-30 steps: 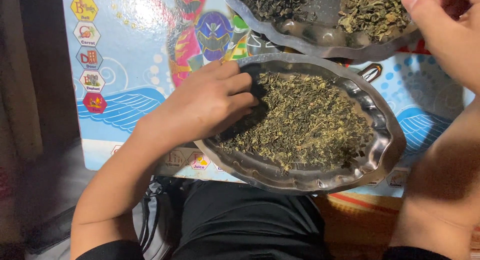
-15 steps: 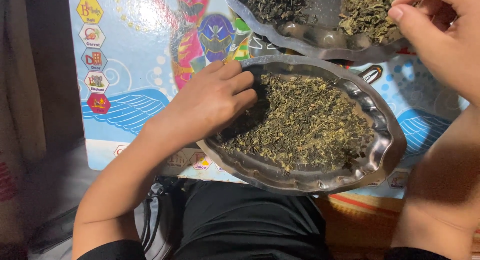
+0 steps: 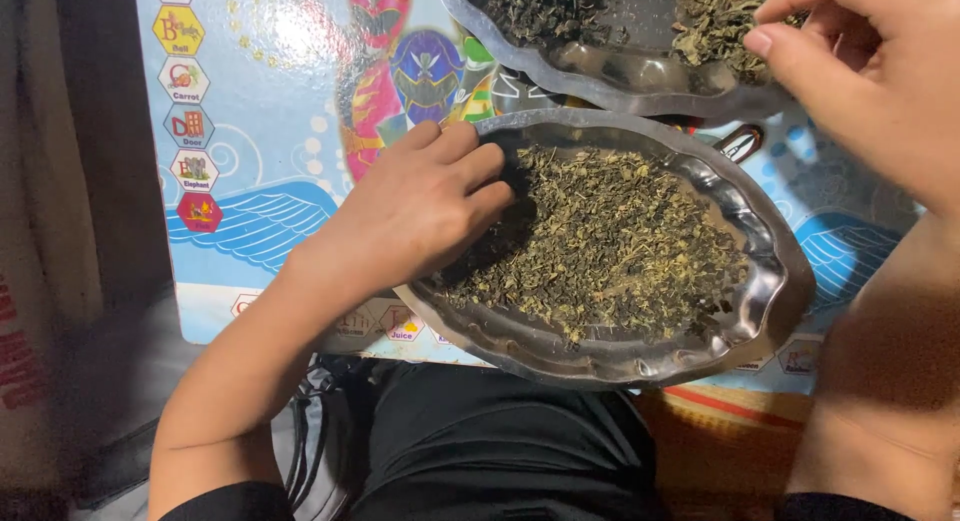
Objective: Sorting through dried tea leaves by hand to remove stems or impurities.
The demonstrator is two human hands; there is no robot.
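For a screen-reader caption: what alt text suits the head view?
A left hand rests in dried leaves on a near metal tray; the right hand hovers over a far tray, both on a colourful board.

Metal trays: two, a near tray (image 3: 770,281) and a far tray (image 3: 640,81), both scalloped and silver.
Heaps of dried leaves: three, one spread (image 3: 610,246) across the near tray, a dark heap (image 3: 545,6) and a greener heap (image 3: 725,21) in the far tray.
Hands: two, the left hand (image 3: 420,206) and the right hand (image 3: 870,71).
Picture boards: one, a colourful board (image 3: 260,131) under both trays.
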